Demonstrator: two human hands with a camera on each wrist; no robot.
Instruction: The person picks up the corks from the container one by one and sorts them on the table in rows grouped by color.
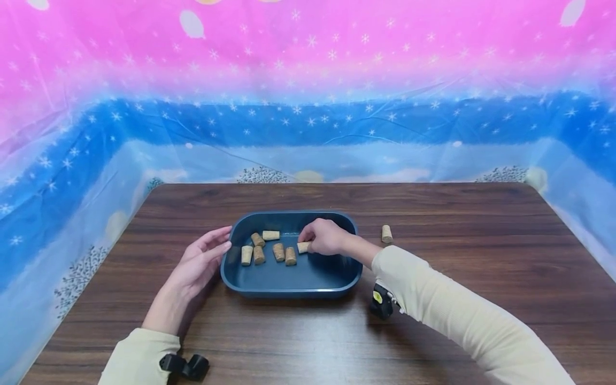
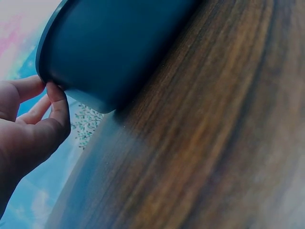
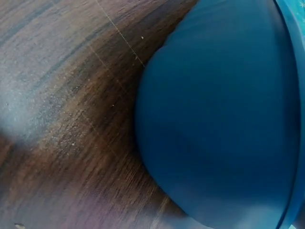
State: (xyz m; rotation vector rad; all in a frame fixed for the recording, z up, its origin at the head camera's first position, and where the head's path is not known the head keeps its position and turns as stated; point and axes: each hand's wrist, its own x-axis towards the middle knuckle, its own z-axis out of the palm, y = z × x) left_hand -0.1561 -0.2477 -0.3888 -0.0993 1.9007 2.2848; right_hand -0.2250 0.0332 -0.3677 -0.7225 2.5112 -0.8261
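A printed cloth (image 1: pixel 308 117) hangs around the scene on three sides, pink at the top and blue below, scattered with white snowflakes. In front of it spreads the dark wood-grain table (image 1: pixel 443 224), brightened by a patch of reflected light near its front. Two cream sleeves (image 1: pixel 452 305) reach in from the lower left and lower right. Between them a dark blue-grey dish (image 1: pixel 291 292), oblong with rounded corners, sits on the table; both wrist views show its outer wall close up. The left hand (image 1: pixel 199 262) is at the dish's left end, loosely open, fingertips touching the rim from outside; whether any finger bears weight cannot be told. The right hand (image 1: pixel 327 238) reaches over the right part of the dish, its fingers closed in a pinch on one pale cork (image 1: pixel 303 247); whether that cork touches the dish floor is unclear. A black device (image 1: pixel 382 302) is fixed at the right wrist and another at the left. Six loose corks (image 1: pixel 278 252) lie inside the dish toward its left half, four in the nearer group and two farther back, some pale and some browner. One lone cork (image 1: pixel 387 233) stands on the table, just beyond the dish's right side.
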